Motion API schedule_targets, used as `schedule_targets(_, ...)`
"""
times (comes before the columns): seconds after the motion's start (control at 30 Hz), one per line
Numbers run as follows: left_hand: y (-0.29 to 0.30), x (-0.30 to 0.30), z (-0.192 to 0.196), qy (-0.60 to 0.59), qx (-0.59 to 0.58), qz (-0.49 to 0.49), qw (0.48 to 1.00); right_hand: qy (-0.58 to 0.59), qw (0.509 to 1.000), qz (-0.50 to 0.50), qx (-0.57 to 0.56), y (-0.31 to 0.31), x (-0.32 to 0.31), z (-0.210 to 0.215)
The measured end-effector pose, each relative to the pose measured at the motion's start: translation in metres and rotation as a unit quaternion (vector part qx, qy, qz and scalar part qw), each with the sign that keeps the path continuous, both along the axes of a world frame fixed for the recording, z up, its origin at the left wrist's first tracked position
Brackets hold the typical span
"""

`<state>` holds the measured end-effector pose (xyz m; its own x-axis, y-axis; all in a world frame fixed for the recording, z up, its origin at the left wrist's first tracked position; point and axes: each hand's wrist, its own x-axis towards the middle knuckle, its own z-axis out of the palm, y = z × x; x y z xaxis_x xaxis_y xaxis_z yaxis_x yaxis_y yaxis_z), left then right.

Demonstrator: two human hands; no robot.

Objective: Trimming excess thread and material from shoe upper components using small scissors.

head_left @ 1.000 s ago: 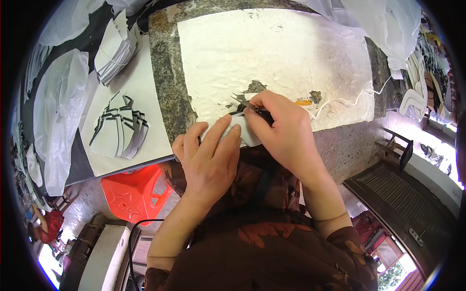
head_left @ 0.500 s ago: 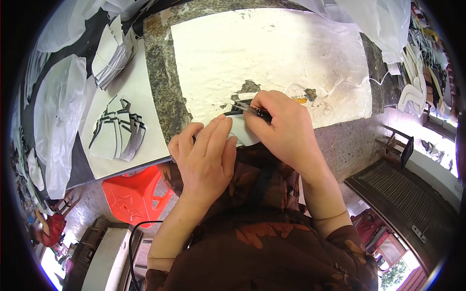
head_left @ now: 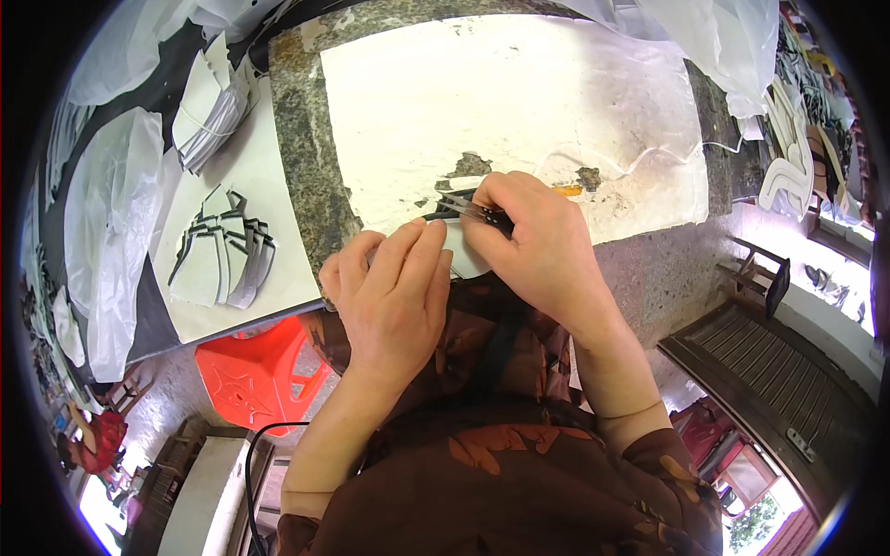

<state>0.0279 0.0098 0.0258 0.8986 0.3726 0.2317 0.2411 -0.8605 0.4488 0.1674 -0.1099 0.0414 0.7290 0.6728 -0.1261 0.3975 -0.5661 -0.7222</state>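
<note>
Clear plastic bags (head_left: 111, 232) lie at your far left, beside a white board (head_left: 278, 185) carrying two stacks of white cut pieces (head_left: 222, 255). On the bench (head_left: 306, 167), a white sheet (head_left: 519, 102) is spread. Your right hand (head_left: 542, 250) is closed around small scissors (head_left: 468, 208) at its near edge. Your left hand (head_left: 394, 296) lies flat, fingers together, pressing a white piece (head_left: 464, 255) just beside the blades.

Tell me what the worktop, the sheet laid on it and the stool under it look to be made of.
Worktop: polished stone, likely granite, judging by its speckled grey-brown grain.
White sheet: thin paper or plastic film, matte, worn through in patches; which one is unclear.
Orange stool: moulded plastic, with a smooth even colour and an embossed pattern on the seat.
</note>
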Motion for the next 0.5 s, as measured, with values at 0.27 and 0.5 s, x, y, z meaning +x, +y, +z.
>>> schedule_targets(0.27,-0.002,0.000,-0.007,-0.004,0.029,-0.006,1.000,0.025,0.999,-0.032,0.019,-0.010,0.005,0.003)
schedule_targets(0.5,-0.003,0.000,-0.006,0.013,0.040,-0.023,0.999,0.054,0.998,-0.036,0.016,-0.017,0.007,0.004)
